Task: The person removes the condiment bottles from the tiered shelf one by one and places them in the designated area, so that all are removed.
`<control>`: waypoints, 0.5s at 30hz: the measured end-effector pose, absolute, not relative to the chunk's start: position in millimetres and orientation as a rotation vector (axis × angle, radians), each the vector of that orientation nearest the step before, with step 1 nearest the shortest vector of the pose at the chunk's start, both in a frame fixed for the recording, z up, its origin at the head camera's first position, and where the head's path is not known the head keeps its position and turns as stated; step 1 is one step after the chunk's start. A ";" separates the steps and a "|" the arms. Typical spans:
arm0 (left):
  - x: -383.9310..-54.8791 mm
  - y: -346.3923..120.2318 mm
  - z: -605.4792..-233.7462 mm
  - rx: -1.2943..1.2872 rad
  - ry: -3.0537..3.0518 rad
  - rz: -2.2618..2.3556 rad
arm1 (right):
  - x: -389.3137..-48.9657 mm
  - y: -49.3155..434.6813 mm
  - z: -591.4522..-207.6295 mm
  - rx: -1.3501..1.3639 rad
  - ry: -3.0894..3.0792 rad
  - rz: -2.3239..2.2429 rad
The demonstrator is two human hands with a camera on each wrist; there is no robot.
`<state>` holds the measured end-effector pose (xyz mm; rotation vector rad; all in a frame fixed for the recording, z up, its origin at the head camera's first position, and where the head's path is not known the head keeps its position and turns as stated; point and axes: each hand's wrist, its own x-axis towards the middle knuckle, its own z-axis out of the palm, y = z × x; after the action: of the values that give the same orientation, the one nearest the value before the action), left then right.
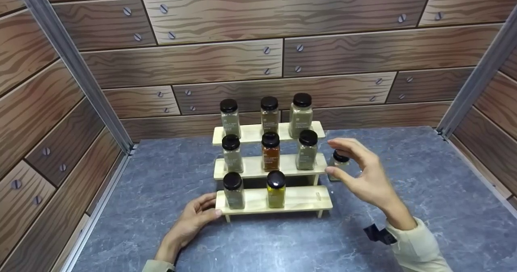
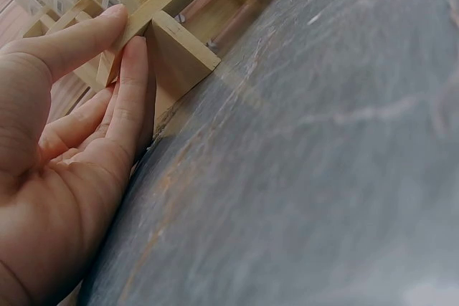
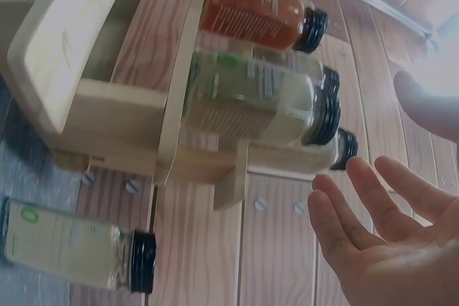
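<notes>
A three-tier wooden spice rack (image 1: 301,196) stands on the table with glass spice jars on every step. My left hand (image 1: 190,219) holds the rack's lower left corner. In the left wrist view its thumb lies on the board's edge (image 2: 168,6) and the fingers are beneath. My right hand (image 1: 369,179) is raised beside the middle step's right end, thumb and fingers spread with nothing between them. Behind it, a black-capped jar (image 1: 341,166) stands on the table, partly hidden by the hand. The right wrist view shows this jar (image 3: 68,245) apart from the fingers.
The bottom step bears a greyish jar (image 1: 234,193) and a yellow jar (image 1: 276,193). On the middle step a red-orange jar (image 1: 270,157) stands between two pale ones. Three jars line the top step. Wood-patterned walls (image 1: 226,60) enclose the grey table (image 1: 161,175).
</notes>
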<state>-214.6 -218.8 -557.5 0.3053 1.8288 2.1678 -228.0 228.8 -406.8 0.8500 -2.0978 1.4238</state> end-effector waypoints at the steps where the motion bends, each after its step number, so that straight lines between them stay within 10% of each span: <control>1: -214.3 -218.9 -557.5 0.302 1.827 2.167 | -227.4 226.3 -407.4 0.866 -2.094 1.426; 15: -215.0 -220.3 -558.9 0.293 1.850 2.160 | -230.1 182.0 -422.9 1.025 -2.151 1.476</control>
<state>-215.0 -220.3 -558.9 0.2929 1.8505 2.1600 -230.1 182.0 -422.9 1.0251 -2.1506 1.4759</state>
